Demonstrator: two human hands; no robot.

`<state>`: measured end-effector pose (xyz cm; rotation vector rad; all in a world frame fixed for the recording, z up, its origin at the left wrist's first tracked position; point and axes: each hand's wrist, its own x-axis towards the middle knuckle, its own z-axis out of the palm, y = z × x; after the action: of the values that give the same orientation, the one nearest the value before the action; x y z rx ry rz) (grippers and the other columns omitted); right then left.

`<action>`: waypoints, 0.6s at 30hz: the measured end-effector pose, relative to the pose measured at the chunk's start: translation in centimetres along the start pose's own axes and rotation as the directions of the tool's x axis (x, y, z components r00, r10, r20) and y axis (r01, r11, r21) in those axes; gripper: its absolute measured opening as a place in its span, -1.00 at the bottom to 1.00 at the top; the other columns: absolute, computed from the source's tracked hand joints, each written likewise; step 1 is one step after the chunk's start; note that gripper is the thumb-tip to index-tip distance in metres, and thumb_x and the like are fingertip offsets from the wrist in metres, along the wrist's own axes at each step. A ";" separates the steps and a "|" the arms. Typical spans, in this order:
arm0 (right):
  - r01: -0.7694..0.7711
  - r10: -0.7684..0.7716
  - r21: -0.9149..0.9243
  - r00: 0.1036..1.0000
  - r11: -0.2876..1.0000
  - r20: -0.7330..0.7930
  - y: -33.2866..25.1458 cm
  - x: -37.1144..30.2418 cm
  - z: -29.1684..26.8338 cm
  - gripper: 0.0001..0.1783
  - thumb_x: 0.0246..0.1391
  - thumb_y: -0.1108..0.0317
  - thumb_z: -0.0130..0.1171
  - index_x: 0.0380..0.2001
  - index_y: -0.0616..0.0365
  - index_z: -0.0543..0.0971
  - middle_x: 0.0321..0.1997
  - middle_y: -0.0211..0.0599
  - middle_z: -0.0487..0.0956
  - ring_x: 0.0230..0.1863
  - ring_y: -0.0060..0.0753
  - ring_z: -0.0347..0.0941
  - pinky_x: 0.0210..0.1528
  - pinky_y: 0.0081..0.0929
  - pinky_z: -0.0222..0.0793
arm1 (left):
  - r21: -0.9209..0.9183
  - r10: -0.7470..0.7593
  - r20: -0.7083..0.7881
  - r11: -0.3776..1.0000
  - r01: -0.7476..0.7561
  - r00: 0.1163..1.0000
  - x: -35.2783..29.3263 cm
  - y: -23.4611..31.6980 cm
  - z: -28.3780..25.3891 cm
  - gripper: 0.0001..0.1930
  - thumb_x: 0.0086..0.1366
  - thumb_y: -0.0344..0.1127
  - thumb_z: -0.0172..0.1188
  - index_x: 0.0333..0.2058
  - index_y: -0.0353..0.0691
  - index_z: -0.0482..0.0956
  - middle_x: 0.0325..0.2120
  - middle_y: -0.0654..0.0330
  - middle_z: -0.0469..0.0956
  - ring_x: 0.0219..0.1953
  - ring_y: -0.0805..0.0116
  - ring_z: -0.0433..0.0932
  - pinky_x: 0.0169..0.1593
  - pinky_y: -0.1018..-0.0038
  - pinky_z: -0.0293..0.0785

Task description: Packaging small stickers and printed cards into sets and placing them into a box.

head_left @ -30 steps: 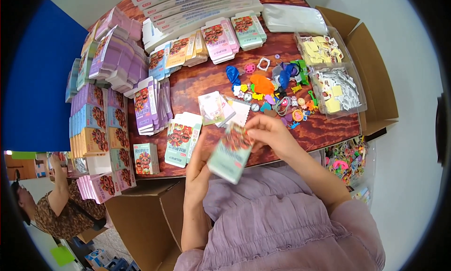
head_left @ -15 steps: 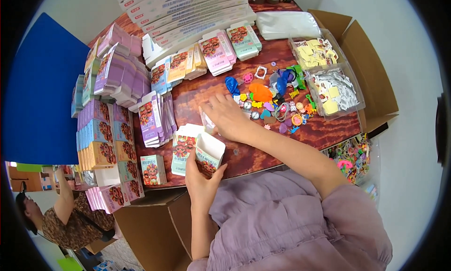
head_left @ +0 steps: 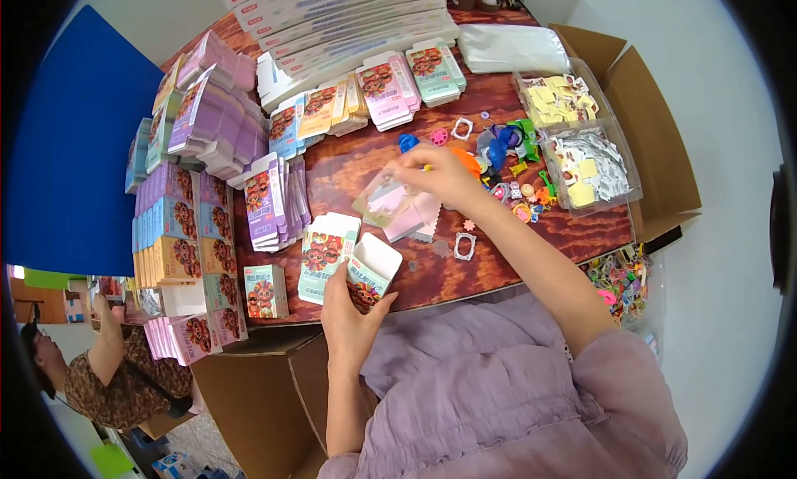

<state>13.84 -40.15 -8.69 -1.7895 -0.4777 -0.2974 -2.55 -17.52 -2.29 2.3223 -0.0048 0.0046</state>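
Observation:
My left hand [head_left: 350, 313] holds a small open-topped printed carton [head_left: 371, 271] upright at the near edge of the brown wooden table [head_left: 349, 163]. My right hand [head_left: 440, 173] hovers over mid-table and pinches a small flat card packet [head_left: 383, 201], lifted off a little pile of pink and white packets [head_left: 413, 217]. A heap of small colourful plastic toys [head_left: 506, 159] lies just right of that hand. A short stack of flat green cartons [head_left: 325, 251] rests left of the held carton.
Stacks of flat purple, green, yellow and pink cartons [head_left: 207, 139] crowd the table's left and far side. Two clear trays of packets [head_left: 581, 139] stand at the right inside an open cardboard box [head_left: 656, 147]. Another person [head_left: 108, 371] sits at lower left.
My right hand has come back from the toy heap toward mid-table with a flat packet in its fingers. My left hand has lowered the open carton to the table's near edge.

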 end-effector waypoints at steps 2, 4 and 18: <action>-0.285 0.277 0.188 0.959 0.940 0.066 -5.3 -0.5 -1.8 -0.82 0.14 0.33 0.28 -0.43 0.22 0.57 -0.55 -0.50 0.51 -0.53 -0.65 0.35 -0.47 -0.57 0.26 | 0.074 -0.050 0.017 0.996 0.049 0.999 -0.2 0.0 -0.2 -0.17 -0.06 -0.31 0.55 0.14 -0.48 0.32 -0.03 -0.15 0.51 0.00 0.02 0.53 0.06 0.26 0.44; -0.581 0.554 0.302 0.814 0.756 0.177 -9.0 -2.5 -2.3 -0.81 0.18 0.34 0.25 -0.44 0.24 0.57 -0.56 -0.55 0.49 -0.51 -0.75 0.32 -0.48 -0.61 0.19 | 0.089 0.002 -0.003 0.996 -0.002 1.000 -0.2 0.4 0.3 -0.20 -0.06 -0.29 0.55 0.13 -0.42 0.34 -0.08 -0.11 0.50 -0.04 -0.01 0.51 0.02 0.23 0.44; -0.068 0.087 -0.431 0.996 0.900 0.025 -10.5 -7.6 0.3 -0.70 -0.17 0.35 0.40 -0.40 0.18 0.48 0.04 -0.13 0.46 0.08 0.01 0.36 0.04 -0.15 0.33 | 0.134 0.237 0.059 0.961 -0.243 0.970 0.3 1.8 3.4 -0.21 -0.06 -0.44 0.48 0.17 -0.29 0.30 0.06 -0.08 0.41 0.08 -0.12 0.40 0.10 0.13 0.40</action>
<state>2.23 -38.85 -3.07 -2.2459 -0.3887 -0.3270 -2.21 -21.23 -3.23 2.4482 -0.3184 0.0803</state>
